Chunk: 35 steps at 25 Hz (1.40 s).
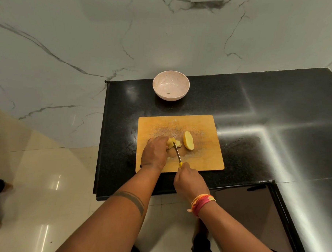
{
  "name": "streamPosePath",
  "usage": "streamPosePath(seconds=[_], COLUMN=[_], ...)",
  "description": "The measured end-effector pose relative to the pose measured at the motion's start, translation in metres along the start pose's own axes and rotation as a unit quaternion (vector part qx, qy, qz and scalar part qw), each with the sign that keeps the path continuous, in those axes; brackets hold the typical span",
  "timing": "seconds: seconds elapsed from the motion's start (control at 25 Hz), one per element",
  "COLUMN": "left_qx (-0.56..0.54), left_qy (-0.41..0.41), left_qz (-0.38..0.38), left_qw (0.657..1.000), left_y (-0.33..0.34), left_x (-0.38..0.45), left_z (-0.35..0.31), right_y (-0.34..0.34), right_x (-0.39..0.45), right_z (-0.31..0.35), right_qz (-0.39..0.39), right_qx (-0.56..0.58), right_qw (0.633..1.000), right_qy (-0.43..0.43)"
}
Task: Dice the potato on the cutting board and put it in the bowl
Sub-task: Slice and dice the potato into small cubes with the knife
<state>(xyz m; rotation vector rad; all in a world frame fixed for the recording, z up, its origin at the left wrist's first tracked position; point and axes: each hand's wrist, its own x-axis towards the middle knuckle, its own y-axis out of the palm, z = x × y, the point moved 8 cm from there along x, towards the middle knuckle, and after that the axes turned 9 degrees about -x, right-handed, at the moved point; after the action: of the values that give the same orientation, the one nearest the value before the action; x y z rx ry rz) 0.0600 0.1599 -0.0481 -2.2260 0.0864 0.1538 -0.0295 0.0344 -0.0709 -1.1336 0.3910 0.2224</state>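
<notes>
A wooden cutting board lies on the black counter. My left hand holds a partly sliced potato half down at the board's left middle; cut slices lie just right of it. My right hand grips the yellow handle of a knife, and the blade rests across the potato beside my left fingers. A second potato half lies cut side up to the right, apart from both hands. A pale pink bowl stands empty behind the board.
The black granite counter reaches back to a marble wall and continues to the right. Its left edge drops to a tiled floor. A dark cabinet front sits below the counter's near edge.
</notes>
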Motion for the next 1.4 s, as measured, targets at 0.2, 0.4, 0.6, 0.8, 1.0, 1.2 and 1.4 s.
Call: streamPosePath(seconds=[0.2, 0.4, 0.6, 0.8, 1.0, 1.2, 1.4], left_qx=[0.021, 0.023, 0.005, 0.0, 0.004, -0.023, -0.041], left_qy=[0.008, 0.007, 0.003, -0.021, -0.003, -0.006, -0.006], left_qz=[0.004, 0.008, 0.001, -0.005, -0.011, -0.027, -0.05], left_qw=[1.0, 1.0, 1.0, 1.0, 1.0, 0.999, 0.998], left_y=[-0.003, 0.0, 0.0, 0.004, 0.003, -0.001, -0.006], left_x=[0.003, 0.005, 0.008, 0.01, 0.008, 0.006, -0.001], left_z=[-0.002, 0.0, 0.003, 0.008, 0.006, 0.009, 0.005], right_y=[-0.013, -0.021, -0.011, 0.002, 0.016, 0.011, -0.01], right_x=[0.027, 0.049, 0.066, 0.044, 0.007, -0.007, 0.009], right_z=[0.024, 0.044, 0.043, 0.032, 0.001, -0.007, 0.014], right_qz=[0.017, 0.044, 0.057, 0.067, 0.06, 0.036, 0.009], right_qx=[-0.009, -0.033, -0.084, -0.092, -0.04, -0.009, 0.005], right_qw=[1.0, 0.997, 0.994, 0.992, 0.997, 0.999, 1.0], right_qy=[-0.017, -0.05, -0.032, -0.058, 0.014, 0.0, -0.01])
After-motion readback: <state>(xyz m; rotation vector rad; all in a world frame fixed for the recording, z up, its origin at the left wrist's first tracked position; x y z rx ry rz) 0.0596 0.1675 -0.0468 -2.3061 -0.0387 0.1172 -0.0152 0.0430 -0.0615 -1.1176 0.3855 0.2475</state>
